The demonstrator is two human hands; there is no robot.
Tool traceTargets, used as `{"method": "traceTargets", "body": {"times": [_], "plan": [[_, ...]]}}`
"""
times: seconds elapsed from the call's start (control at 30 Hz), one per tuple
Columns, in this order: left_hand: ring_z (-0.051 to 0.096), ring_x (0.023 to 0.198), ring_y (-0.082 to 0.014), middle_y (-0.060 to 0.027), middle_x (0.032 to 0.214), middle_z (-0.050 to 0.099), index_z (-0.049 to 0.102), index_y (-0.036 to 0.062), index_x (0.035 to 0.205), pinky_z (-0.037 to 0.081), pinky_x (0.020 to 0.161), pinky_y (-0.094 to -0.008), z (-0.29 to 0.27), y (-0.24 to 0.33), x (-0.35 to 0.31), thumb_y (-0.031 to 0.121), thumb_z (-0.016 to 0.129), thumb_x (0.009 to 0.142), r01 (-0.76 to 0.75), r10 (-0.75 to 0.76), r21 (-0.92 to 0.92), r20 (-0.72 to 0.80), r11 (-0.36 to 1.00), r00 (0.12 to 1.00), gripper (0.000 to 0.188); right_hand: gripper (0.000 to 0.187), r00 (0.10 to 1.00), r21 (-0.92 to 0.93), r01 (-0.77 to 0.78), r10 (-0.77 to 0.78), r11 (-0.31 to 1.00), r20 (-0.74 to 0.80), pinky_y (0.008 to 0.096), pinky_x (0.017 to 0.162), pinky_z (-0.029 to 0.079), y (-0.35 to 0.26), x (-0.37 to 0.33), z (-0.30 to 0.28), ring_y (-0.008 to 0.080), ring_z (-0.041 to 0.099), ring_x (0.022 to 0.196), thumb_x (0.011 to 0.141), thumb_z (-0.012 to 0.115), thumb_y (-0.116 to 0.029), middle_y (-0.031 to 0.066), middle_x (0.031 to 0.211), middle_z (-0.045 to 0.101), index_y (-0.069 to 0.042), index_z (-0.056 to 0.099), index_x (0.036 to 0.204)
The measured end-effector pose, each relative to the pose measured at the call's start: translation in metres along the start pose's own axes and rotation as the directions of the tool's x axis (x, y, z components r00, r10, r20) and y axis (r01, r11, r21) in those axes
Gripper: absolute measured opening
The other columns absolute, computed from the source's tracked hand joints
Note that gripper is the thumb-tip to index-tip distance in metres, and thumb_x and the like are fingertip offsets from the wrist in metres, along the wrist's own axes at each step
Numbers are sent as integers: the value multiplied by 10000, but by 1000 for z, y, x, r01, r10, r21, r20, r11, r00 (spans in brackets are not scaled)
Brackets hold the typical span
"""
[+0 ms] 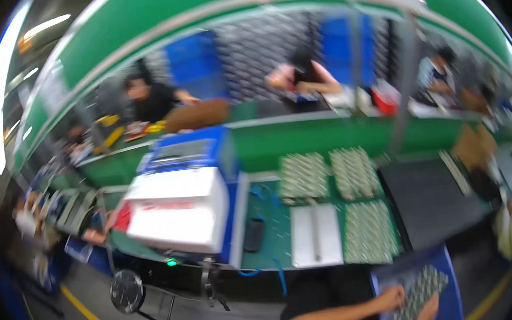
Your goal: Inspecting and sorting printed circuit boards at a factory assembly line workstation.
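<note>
Low at the right, my left hand (392, 298) is curled closed beside the left edge of a greenish panel (424, 290) covered with rows of small pale parts. What its fingers hold, if anything, is blurred. My right hand (427, 311) grips the lower right edge of this panel. The panel is tilted over an open blue bin (452, 277), whose inside looks lined with clear plastic. On the green bench above lie several similar panels (369, 232), next to a white tray (299, 238) with a narrow bar lying along it.
A white and blue machine (178, 212) stands left on the bench, with a dark handheld object (254, 234) and blue cord beside it. A black mat (433, 199) lies at the right. Co-workers (306, 76) sit behind the green partition. A round stool (127, 291) stands lower left.
</note>
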State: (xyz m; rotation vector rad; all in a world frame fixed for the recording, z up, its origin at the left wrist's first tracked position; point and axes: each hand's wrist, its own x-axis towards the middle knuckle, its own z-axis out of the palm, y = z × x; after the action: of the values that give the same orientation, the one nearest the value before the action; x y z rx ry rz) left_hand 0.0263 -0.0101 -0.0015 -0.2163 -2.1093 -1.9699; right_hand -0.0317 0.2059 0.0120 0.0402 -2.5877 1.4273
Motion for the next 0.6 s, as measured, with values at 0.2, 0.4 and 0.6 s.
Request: {"method": "traceTargets", "body": {"times": [0.2,0.4,0.6], "plan": [[670,845,-353,-190,885,685,636,61,1049,527,736,-434,-27,18,25,259,636,905,354,-409,304,140,884,902,244,450,945,359,-171,256,918,-205,344,984,433,-65,22,-13,239,608,1083,1006,514,-325,154,1180,666,53,624,1223],[641,850,-175,-90,972,640,594,-7,1094,516,757,-293,-34,17,33,74,614,917,219,-251,208,141,953,958,196,340,924,709,-218,375,671,-72,296,870,490,-84,26,-43,151,626,971,974,605,-231,85,1120,666,20,604,1204],[657,850,-149,-110,1004,662,567,-42,1145,521,717,-260,-26,50,45,95,552,983,488,-480,-305,108,818,871,212,310,928,737,-283,370,614,48,288,827,511,-80,23,-55,148,650,921,978,597,-222,94,1087,686,22,621,1167]]}}
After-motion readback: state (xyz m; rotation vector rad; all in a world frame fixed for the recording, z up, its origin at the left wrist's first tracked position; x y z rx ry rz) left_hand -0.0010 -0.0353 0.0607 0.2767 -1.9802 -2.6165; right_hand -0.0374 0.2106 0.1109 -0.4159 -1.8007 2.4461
